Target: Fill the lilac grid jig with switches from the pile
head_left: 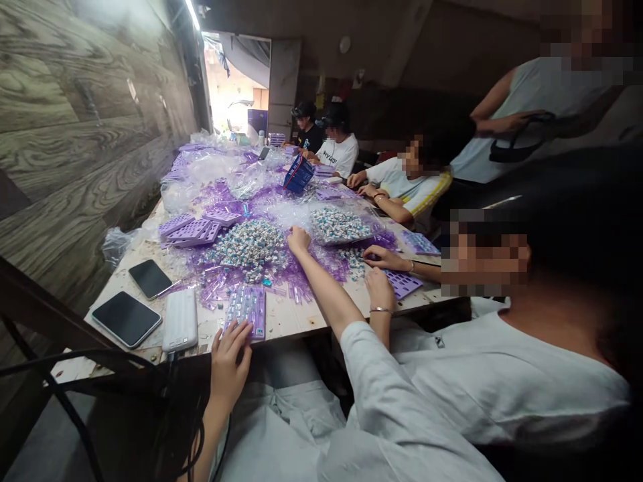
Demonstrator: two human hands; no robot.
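Observation:
Fingers outstretched, my left hand (pixel 232 361) rests on the near edge of a purple slotted tray (pixel 258 309), which lies at the table's front edge. Clear and pale-blue small pieces fill many of its slots. My right hand (pixel 300 239) reaches forward over the table with its fingers curled; whatever is in them is hidden. It is beside a heap of small white and blue parts (pixel 251 248). A second heap of such parts (pixel 339 224) lies on clear plastic to its right. Transparent purple strips (pixel 221 284) are scattered around the heaps.
Two phones (pixel 127 318) and a white power bank (pixel 181 320) with a cable lie at left. Stacked purple trays (pixel 193 229) stand behind them. At right, a co-worker's hands (pixel 380 289) work by another purple tray (pixel 404 284). More people sit along the table's right side.

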